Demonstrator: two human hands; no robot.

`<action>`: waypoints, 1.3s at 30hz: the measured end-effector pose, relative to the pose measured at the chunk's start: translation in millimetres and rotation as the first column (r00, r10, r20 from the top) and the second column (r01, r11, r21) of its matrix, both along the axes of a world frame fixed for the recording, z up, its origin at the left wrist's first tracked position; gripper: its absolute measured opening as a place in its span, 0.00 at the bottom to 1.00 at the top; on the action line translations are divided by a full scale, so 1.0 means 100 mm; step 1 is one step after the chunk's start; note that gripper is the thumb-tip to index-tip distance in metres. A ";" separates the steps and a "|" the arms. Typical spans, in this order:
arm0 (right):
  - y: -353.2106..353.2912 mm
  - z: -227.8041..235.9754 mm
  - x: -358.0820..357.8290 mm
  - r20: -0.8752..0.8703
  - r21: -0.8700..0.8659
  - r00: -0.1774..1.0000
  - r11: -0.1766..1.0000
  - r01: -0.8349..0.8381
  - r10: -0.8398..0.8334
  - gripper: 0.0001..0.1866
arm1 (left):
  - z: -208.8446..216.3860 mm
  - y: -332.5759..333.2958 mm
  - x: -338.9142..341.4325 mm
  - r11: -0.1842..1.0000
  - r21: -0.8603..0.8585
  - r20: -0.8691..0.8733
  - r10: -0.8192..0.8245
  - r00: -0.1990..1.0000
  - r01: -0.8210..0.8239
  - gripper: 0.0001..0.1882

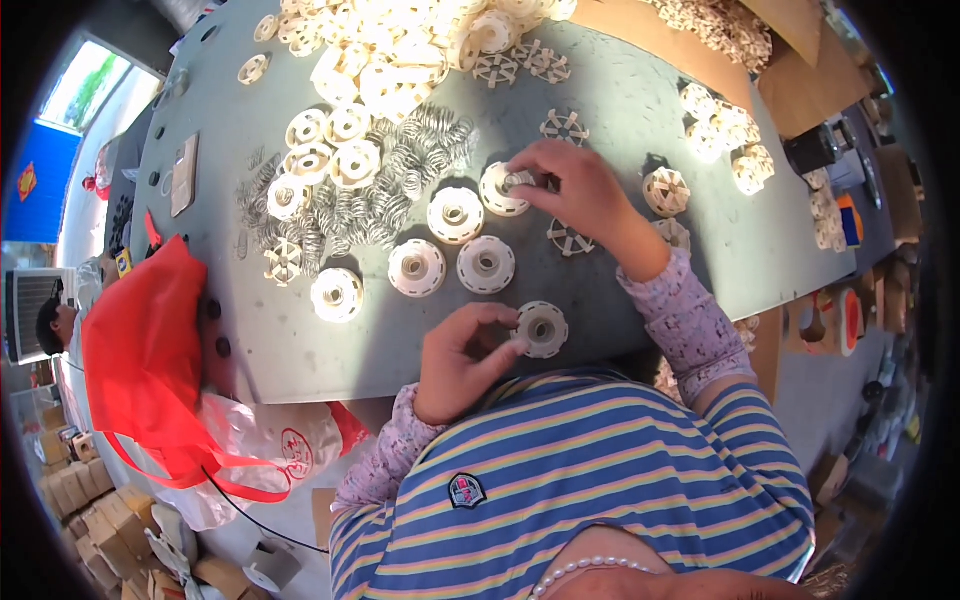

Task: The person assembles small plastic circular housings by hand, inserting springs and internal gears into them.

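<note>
My left hand [462, 358] is near the table's front edge, with thumb and forefinger at the left rim of a white round plastic part [541, 330]. A coil spring sits in that part's middle. Farther off, my right hand [580, 190] pinches a small metal coil spring [517, 181] over another white round part [500, 196]. Between the hands stand more such parts with springs in their centres, among them one white part [455, 215] and another white part [486, 265]. A loose heap of coil springs [355, 200] lies to the left of my right hand.
A large pile of cream plastic parts [390, 70] covers the far side of the grey table [640, 115]. Spoked cream pieces [565, 127] lie around it. A red bag [150, 340] hangs at the left edge, near a phone-like slab [185, 175]. Cardboard [670, 45] lies at the back right.
</note>
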State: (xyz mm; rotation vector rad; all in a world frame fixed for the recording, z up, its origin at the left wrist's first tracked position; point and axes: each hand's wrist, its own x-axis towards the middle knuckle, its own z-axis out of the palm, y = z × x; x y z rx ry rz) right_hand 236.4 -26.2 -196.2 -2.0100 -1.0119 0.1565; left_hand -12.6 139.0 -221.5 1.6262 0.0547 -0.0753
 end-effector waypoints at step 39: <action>-1.30 0.09 -0.79 -0.170 -0.243 0.981 0.969 0.052 -0.095 0.35 | 0.18 -0.19 0.10 0.956 0.276 0.022 -0.114 0.993 0.104 0.40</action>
